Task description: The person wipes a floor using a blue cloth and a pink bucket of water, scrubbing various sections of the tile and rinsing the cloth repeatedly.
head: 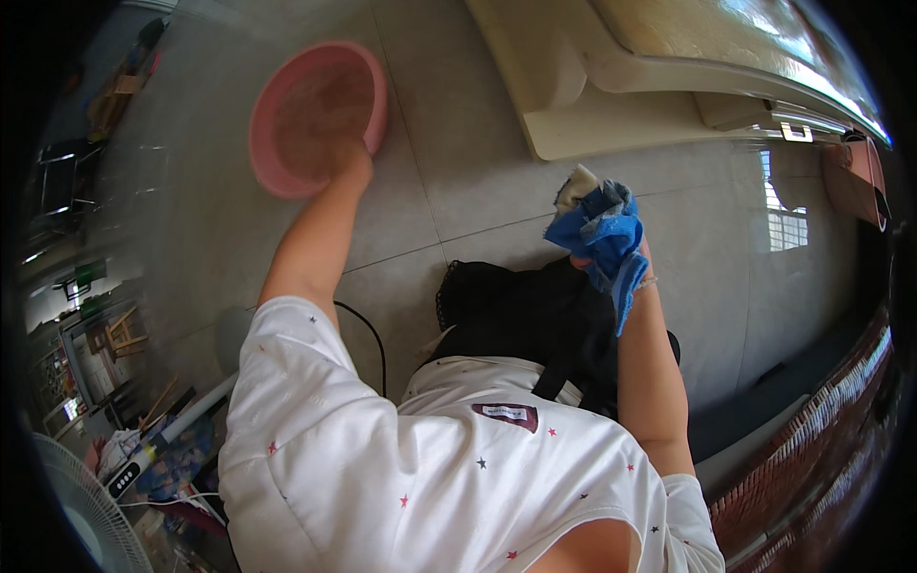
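Observation:
A pink plastic basin (263, 118) with cloudy, brownish water in it stands on the grey tiled floor, ahead and to the left. Over its near right rim reaches my left hand (349, 163); the fingers are blurred and hidden inside the basin. My right hand (646, 259), with a bracelet at the wrist, grips a crumpled blue cloth (605, 222) with frayed edges and a pale beige part. The cloth is held above the floor in front of my black-clothed knees and covers most of the fingers.
Cream furniture (566, 132) with a rounded low edge fills the upper right. Beyond it stands a pink bin (852, 179). A brown woven-looking piece (781, 458) lies at lower right. On the left are a white fan (93, 508), its pole (197, 408) and a black cable (378, 344).

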`<state>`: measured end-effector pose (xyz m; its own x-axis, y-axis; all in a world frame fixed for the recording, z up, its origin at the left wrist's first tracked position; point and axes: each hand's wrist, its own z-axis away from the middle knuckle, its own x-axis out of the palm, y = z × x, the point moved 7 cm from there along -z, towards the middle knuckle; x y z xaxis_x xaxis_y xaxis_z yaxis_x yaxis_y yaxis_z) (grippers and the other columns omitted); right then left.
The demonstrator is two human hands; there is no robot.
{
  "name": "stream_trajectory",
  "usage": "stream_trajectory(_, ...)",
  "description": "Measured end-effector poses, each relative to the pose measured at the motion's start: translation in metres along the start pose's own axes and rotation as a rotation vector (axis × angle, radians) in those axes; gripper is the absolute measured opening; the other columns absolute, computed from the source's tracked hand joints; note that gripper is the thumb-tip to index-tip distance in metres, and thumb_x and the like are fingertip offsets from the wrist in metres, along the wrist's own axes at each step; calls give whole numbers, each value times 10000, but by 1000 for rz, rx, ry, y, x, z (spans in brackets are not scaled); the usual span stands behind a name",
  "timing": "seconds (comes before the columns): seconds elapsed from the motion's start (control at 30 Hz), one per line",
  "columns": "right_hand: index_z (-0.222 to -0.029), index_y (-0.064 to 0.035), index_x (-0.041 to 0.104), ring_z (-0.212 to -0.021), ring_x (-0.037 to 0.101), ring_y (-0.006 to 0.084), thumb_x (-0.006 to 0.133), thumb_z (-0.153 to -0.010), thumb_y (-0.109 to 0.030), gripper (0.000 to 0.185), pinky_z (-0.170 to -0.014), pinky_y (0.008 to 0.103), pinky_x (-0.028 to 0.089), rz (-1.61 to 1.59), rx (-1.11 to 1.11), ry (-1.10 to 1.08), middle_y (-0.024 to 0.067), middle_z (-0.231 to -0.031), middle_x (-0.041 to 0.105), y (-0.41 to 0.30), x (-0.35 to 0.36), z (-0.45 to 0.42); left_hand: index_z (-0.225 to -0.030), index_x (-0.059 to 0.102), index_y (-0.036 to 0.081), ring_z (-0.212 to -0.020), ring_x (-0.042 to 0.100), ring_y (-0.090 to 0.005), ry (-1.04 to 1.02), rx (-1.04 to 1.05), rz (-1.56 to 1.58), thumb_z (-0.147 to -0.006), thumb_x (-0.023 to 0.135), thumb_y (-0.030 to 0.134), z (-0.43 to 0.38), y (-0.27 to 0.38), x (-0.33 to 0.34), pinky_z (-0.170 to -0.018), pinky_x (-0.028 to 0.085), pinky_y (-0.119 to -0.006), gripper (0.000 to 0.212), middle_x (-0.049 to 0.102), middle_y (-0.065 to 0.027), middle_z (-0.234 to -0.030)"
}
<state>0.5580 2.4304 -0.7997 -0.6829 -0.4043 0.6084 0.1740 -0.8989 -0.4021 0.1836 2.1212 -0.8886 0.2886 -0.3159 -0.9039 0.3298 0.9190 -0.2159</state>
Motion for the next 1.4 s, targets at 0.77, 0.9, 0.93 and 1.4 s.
stream_trajectory(0.77, -993, -39, 628, -747, 658, 313, 577, -859, -228, 237, -611, 444, 546, 121, 294, -5, 157, -888, 671, 36, -15, -27, -973, 656, -22, -931, 616, -333, 135, 833, 134, -751, 584, 87, 292, 248, 31, -705, 514, -432, 258, 644, -212, -993)
stream_trajectory(0.9, -1033, -34, 639, -804, 650, 237, 663, -797, -182, 280, -751, 342, 515, 820, -191, -205, 134, -931, 672, 63, 25, -89, -1008, 592, 32, -1048, 553, -345, 509, 886, 357, -753, 634, 116, 295, 233, 79, -895, 411, -446, 273, 616, -201, -999)
stream_trajectory(0.93, -1064, -31, 635, -841, 647, 225, 672, -784, -170, 315, -789, 323, 503, 761, -129, -103, 133, -960, 673, 71, 17, -90, -1039, 583, 30, -1062, 564, -337, 453, 870, 662, -759, 642, 125, 304, 238, 51, -897, 425, -433, 301, 625, -198, -1026)
stream_trajectory(1.4, -1285, -218, 570, -1316, 400, 347, 500, -885, -238, 407, -1101, 495, 273, 2329, -270, -416, 110, -1400, 462, 152, 72, -97, -1387, 424, 264, -1326, 300, -396, -145, 339, 328, -736, 720, 221, 206, 125, 75, -999, 371, -555, 716, 281, -147, -1476)
